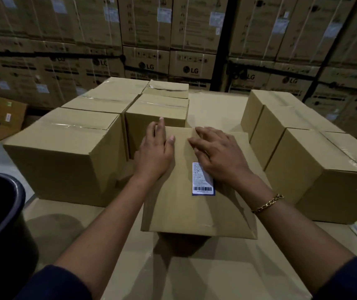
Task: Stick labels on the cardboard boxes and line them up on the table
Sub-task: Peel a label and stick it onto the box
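Box between rows; left hand, right hand flat near far edge.

Illegibly small print on the label

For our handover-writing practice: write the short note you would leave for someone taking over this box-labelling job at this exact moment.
Left hand: open, flat on the centre box.
Right hand: open, fingers resting on the same box, beside its label.
Done: one barcode label is stuck on this box.
Elsewhere: block of boxes at left, row of three boxes at right, all on the table; no labels show on them from here.
To do: set this box in line, then label any still bare.
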The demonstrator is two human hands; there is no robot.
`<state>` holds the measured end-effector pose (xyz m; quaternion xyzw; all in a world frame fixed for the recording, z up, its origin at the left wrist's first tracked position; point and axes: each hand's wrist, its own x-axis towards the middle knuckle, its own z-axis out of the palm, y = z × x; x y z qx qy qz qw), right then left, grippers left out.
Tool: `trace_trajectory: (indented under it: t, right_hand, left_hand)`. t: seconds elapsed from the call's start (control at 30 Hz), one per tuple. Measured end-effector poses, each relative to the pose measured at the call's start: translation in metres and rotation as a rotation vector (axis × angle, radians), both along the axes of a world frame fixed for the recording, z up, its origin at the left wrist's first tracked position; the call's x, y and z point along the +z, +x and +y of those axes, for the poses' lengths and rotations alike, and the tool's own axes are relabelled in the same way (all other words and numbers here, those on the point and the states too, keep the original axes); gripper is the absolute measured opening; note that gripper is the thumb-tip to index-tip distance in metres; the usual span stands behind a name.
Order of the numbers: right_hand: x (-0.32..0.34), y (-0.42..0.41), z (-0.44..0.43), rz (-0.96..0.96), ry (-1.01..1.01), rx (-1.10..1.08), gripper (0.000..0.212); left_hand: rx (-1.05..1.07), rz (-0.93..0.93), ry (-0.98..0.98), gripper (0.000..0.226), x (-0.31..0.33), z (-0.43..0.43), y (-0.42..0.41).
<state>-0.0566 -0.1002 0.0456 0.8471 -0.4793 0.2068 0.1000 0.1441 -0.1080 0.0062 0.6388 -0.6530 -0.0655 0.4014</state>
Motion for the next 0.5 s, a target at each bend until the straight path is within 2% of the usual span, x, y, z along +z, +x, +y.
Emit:
trace_trajectory:
  t: [0.17, 0.5]
  right_hand:
    - [-0.004, -0.002, -0.01, -0.06, -0.021, -0.02, 0.03]
    - [0.005, 0.005, -0.036, 0.005, -0.108, -0.037, 0.008]
  left_hand:
    - [-0.021, -0.05, 0.025, 0.062, 0.003, -0.016, 0.001]
    - [-0.019, -0.127, 0.065, 0.063, 0.002, -0.041, 0.0]
